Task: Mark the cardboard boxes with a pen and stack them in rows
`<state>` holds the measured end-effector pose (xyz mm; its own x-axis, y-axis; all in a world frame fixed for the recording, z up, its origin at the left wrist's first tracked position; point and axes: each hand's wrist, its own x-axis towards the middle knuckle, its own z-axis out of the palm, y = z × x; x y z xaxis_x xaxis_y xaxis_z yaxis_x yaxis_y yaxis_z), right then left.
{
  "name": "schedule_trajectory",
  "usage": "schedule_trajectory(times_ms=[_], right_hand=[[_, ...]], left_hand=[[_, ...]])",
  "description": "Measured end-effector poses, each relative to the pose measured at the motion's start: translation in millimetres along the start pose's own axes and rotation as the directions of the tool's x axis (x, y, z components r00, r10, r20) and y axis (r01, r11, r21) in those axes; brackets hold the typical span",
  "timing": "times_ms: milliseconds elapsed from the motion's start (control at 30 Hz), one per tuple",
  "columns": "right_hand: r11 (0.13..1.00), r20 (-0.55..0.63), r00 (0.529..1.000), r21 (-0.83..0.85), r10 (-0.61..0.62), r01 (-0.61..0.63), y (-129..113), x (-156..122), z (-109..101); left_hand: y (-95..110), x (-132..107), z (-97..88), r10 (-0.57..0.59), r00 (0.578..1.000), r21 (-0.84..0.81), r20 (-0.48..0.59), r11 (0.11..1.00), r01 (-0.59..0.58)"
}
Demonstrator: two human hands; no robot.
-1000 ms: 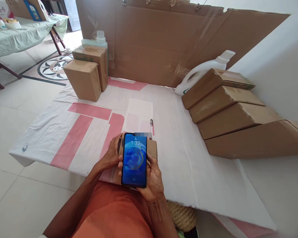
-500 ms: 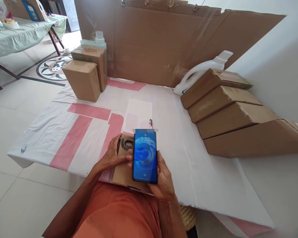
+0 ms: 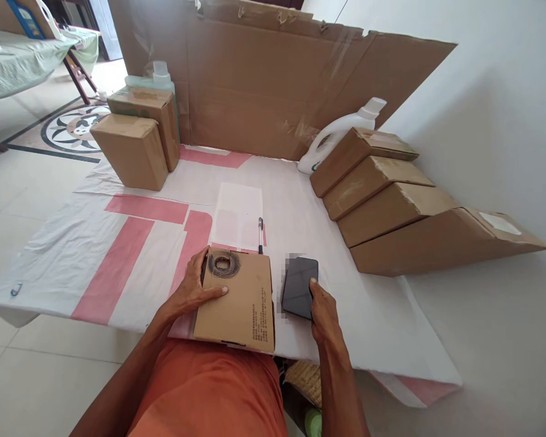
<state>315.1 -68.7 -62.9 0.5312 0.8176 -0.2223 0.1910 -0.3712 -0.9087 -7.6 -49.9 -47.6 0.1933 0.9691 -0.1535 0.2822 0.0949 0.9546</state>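
Observation:
A flat brown cardboard box (image 3: 241, 297) lies at the table's front edge, close to my body. It has a dark-ringed cut-out at its upper left and small print at the lower right. My left hand (image 3: 199, 288) grips its left side, thumb on top and fingers round the edge, partly hidden. To the right of the box, my right hand (image 3: 324, 309) holds a smartphone (image 3: 298, 288) by its right edge, low over the cloth. The phone looks dark; I cannot tell whether it touches the table. Beyond the box lie a pen (image 3: 261, 233) and a white paper sheet (image 3: 236, 209).
Several cardboard boxes (image 3: 391, 243) lean in a row on the right, by a white jug (image 3: 337, 136). Two boxes (image 3: 130, 152) stand at the back left before a pale green bottle (image 3: 161, 76). A tall cardboard panel (image 3: 250, 85) closes off the back.
My right hand has carried the phone from above the box to its right, and the lit screen is now dark. My left hand remains at the box, its thumb now flat on top.

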Motion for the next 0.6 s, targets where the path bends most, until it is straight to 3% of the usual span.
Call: schedule_trajectory(times_ms=[233, 367, 467, 533, 600], right_hand=[[0.944, -0.061, 0.992, -0.318, -0.111, 0.086, -4.9, -1.0, -5.9], [0.910, -0.032, 0.987, -0.394, -0.157, 0.132, -1.7, -6.8, -9.7], [0.883, -0.025, 0.979, -0.438, -0.201, 0.170, -4.8, -21.2, -12.4], [0.893, -0.016, 0.978, -0.412, -0.208, 0.183, -10.8, -38.0, -15.2], [0.957, 0.153, 0.981, -0.248, -0.115, 0.151, -15.3, -60.2, -16.8]], left_hand=[[2.3, -2.8, 3.6, 0.008, 1.000, -0.028, -0.022, 1.000, -0.008], [1.1, -10.6, 5.3, -0.011, 0.998, -0.129, -0.068, 0.992, 0.002], [-4.8, -22.8, 2.3, 0.029, 0.990, -0.172, -0.139, 0.984, -0.052], [-10.1, -35.1, -0.3, 0.050, 0.984, -0.177, -0.169, 0.981, -0.080], [-14.6, -50.3, -0.9, 0.055, 0.984, -0.171, -0.169, 0.982, -0.084]])
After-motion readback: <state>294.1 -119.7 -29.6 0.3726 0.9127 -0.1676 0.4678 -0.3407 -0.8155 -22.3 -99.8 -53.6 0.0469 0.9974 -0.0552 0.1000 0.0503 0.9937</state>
